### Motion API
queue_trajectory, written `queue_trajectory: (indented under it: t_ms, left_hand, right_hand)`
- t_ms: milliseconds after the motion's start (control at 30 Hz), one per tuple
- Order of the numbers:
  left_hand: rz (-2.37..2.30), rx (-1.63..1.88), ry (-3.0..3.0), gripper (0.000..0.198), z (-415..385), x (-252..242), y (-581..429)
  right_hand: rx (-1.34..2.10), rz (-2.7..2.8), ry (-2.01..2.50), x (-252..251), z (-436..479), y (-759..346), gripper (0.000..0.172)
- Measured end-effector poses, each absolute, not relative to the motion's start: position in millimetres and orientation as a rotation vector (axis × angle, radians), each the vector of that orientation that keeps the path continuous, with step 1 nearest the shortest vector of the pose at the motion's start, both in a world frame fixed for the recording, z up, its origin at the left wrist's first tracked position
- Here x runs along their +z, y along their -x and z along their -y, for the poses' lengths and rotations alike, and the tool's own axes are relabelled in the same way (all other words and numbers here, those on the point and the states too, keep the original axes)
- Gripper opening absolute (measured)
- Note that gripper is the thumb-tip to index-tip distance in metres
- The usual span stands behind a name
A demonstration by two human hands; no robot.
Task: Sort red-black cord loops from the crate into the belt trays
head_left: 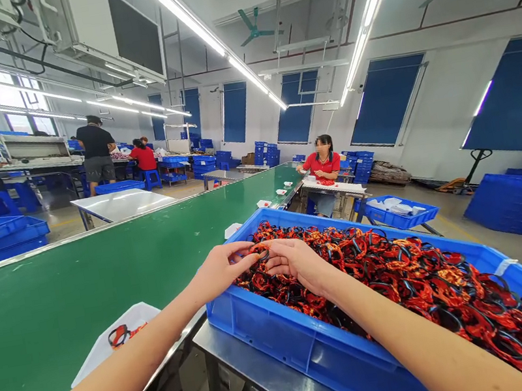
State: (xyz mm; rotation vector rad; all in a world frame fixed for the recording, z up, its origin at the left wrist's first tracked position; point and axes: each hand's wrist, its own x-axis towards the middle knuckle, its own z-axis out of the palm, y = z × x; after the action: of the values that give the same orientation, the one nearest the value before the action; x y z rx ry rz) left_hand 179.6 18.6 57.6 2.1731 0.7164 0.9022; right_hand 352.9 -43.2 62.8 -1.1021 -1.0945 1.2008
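Observation:
Above the near left corner of a blue crate [259,308], my two hands meet at a small red-and-black ring-shaped piece [261,252]. My left hand [226,268] pinches it from the left between thumb and fingers. From the right, the fingertips of my right hand [299,263] close on the same piece and partly cover it. Many similar red, orange and black ring-shaped pieces [401,266] fill the crate in a loose heap. Beside my left forearm, a white tray [94,344] holds one or more red-and-black pieces [120,335].
A green conveyor belt [104,266] runs along the left, carrying several small white trays. The crate stands on a metal table [245,346]. A person in red [322,162] sits farther along the belt. Stacked blue crates [519,201] stand at right; other people work at far left.

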Motion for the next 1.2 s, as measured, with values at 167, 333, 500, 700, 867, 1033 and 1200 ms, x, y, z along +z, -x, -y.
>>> queue_trajectory:
  t_ms: [167, 333, 500, 700, 867, 1033, 1200]
  left_hand:
    - [-0.658, 0.841, -2.032, 0.047, -24, 56, -179]
    - [-0.68, 0.798, -1.976, 0.044, -25, 57, -177]
    - [-0.668, 0.74, -1.928, 0.046, -26, 60, -177]
    - [-0.715, 0.581, -1.546, 0.049, -35, 67, -179]
    - [-0.739, 0.435, -1.376, 0.052, -42, 73, -180]
    - [-0.764, 0.366, -1.329, 0.054, -48, 74, -180]
    - [-0.705, 0.335, -1.29, 0.054, -54, 72, -178]
  right_hand:
    - [1.174, 1.105, 1.139, 65, 45, -353, 0.019]
    - [1.163, 1.125, 1.152, 64, 46, -354, 0.02]
    - [1.122, 1.167, 1.165, 62, 44, -355, 0.019]
    - [1.093, 1.198, 1.213, 64, 47, -352, 0.027]
    - [1.08, 1.223, 1.22, 65, 48, -351, 0.025]
    - [1.077, 1.244, 1.225, 64, 48, -350, 0.024]
    - [0.959, 1.364, 1.283, 63, 46, -351, 0.02]
